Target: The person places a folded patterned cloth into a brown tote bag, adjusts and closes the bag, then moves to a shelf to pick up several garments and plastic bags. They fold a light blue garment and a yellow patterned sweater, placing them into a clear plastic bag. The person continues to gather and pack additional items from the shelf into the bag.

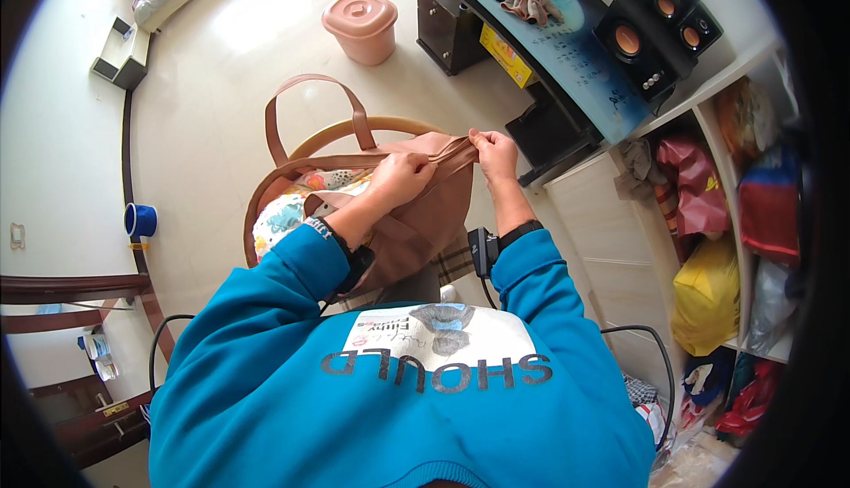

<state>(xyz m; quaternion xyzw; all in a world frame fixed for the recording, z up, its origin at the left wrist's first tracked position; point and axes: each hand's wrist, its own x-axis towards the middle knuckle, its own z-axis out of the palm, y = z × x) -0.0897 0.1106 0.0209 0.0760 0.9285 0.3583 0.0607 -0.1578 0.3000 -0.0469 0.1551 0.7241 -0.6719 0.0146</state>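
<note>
A large pinkish-brown tote bag [425, 222] rests in front of me on a round-backed seat, of which a curved wooden rim [332, 130] shows behind the bag. Its top is unzipped on the left side, where patterned white fabric [282, 219] with coloured prints shows inside. My left hand [405, 176] pinches the zipper at about the middle of the opening. My right hand [495, 152] grips the bag's right end, by the end of the zipper. One handle [317, 79] stands up at the far side; the other lies near my left forearm.
Beyond the bag, a pink lidded bin [360, 26] stands on the floor. At the right are a blue-topped desk [551, 43] with a crumpled cloth [531, 3], black speakers [641, 43], and shelves holding a yellow bag [707, 295] and other bags. A blue round container [141, 220] is by the left wall.
</note>
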